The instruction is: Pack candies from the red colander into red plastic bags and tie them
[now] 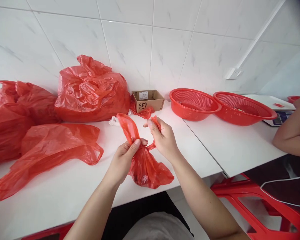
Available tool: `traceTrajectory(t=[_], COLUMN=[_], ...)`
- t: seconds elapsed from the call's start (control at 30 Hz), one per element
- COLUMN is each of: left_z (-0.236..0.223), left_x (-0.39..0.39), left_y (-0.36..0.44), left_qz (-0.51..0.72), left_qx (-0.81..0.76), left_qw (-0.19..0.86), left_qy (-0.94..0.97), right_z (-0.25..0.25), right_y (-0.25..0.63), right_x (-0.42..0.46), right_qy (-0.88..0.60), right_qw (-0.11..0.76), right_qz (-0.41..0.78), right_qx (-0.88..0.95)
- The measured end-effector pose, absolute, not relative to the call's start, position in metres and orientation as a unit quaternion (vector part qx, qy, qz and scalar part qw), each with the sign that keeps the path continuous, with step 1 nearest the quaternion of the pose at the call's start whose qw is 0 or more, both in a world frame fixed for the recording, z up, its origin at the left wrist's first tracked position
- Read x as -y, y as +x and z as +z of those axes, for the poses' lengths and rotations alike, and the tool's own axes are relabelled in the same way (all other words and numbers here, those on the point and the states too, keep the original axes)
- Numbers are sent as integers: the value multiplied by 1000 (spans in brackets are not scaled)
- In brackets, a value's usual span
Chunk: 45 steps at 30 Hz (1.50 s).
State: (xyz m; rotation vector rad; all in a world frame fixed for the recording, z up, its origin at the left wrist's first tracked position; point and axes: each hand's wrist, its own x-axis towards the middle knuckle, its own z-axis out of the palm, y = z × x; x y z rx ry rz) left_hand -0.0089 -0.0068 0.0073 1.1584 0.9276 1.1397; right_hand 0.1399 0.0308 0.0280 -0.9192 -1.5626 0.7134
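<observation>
A small red plastic bag (147,170) hangs over the front edge of the white table (64,190), held by both my hands. My left hand (126,156) pinches one handle loop of the bag, which sticks up above my thumb. My right hand (163,138) grips the other handle, its fingers closed round the red plastic. The two handles cross between my hands. The bag's bulging lower part sags below my wrists.
Several red plastic bags lie on the left: a flat one (52,146) and full ones (92,91) against the tiled wall. A small cardboard box (147,99) and two red baskets (193,103) (242,108) stand behind. Another person's arm (290,133) rests right, near a scale (280,115). Red stool (260,203) below.
</observation>
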Motion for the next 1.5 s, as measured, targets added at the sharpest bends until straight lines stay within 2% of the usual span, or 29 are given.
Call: traceTrajectory(t=[0.13,0.23,0.33,0.43,0.63,0.77,0.87,1.03,1.17,1.23,1.4,1.5], left_z=[16,25,32,40,59,58,53,50,47,45,40,39], left_x=[2,-1,-4,-5,-1,0,-4,-12,-12,-10,-6,-9], left_y=[-13,-12,-11,-13,-24,-20,-16,-22,-29,-31,-32,-34], left_qz=[487,454,416,374,279,244,277,420,469,474,437,419], left_qx=[-389,-407,-437,-462,-471,-502,-500,-453,-405,-409,-454,-437], left_qw=[617,608,565,516,472,390,392,400,452,452,371,417], left_qy=[480,509,563,616,691,732,721,677,641,636,682,677], right_z=[28,40,55,64,65,66,69,66,49,39,24,24], right_y=[143,141,137,134,132,131,136,149,152,152,160,165], right_x=[-28,-26,-31,-41,-51,-51,-51,-43,-25,-20,-22,-27], right_qy=[-398,-341,-285,-259,-304,-353,-371,-363,-367,-378,-399,-377], right_qw=[576,585,527,463,427,427,428,483,512,505,439,429], right_qz=[276,171,53,15,121,170,239,316,364,394,411,393], right_qx=[658,716,799,848,843,815,789,731,686,669,692,720])
